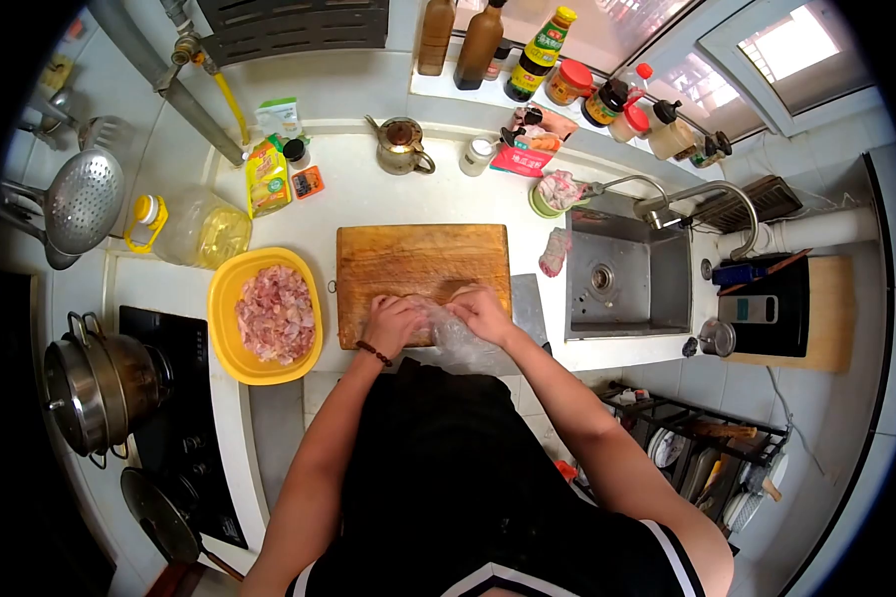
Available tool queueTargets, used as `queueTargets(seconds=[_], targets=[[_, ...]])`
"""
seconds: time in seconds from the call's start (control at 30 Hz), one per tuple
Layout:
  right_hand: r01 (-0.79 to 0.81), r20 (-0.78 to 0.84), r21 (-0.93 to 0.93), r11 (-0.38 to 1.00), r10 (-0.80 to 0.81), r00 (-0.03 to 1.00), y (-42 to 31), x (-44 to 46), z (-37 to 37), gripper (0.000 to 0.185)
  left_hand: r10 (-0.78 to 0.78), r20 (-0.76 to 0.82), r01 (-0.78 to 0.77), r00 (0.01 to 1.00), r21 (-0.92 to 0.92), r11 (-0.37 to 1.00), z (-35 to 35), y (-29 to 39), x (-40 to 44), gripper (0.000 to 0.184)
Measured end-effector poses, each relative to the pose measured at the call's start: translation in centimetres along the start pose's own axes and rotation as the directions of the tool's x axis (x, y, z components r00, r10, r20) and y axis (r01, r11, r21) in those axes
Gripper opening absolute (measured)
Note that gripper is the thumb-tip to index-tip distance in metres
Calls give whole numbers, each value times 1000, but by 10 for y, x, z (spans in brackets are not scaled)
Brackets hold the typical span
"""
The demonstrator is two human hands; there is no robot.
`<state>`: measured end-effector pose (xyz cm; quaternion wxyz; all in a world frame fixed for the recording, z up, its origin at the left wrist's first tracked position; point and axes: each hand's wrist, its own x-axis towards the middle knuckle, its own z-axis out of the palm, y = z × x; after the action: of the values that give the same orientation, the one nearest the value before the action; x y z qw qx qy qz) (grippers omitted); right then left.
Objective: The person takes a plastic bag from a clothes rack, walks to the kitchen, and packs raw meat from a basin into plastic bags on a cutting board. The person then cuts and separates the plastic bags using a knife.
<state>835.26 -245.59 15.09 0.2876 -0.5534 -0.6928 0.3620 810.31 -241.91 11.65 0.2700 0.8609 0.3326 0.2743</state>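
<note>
Clear plastic bag (pixel 456 338): left hand (pixel 395 321) and right hand (pixel 482 312) are gripping opposite sides, probably for control; wooden cutting board (pixel 423 261) is lying beneath, seemingly for support.

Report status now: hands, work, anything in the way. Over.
Left hand and right hand at clear plastic, grip unclear. Plastic crumpled at wooden board's near edge. Yellow basin of meat pieces left of board, apart from hands.

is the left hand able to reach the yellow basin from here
Probably yes: the basin is just past the board, with nothing tall between it and the left hand, though that hand seems to be on the plastic bag.
</note>
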Motion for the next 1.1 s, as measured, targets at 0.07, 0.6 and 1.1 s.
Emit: queueTargets(seconds=[0.07, 0.6, 1.1], targets=[[-33, -44, 63, 998, 35, 998, 3, -6, -2, 15, 10, -17, -10, 1000, -1, 1000, 5, -6, -3, 10], [-7, 107, -488, 873, 68, 992, -50, -10, 18, 30, -184, 188, 186, 965, 5, 983, -4, 14, 3, 45], [-684, 109, -232, 691, 717, 688, -1, -15, 29, 47, -114, 461, 8, 880, 227, 974, 37, 18, 30, 52]])
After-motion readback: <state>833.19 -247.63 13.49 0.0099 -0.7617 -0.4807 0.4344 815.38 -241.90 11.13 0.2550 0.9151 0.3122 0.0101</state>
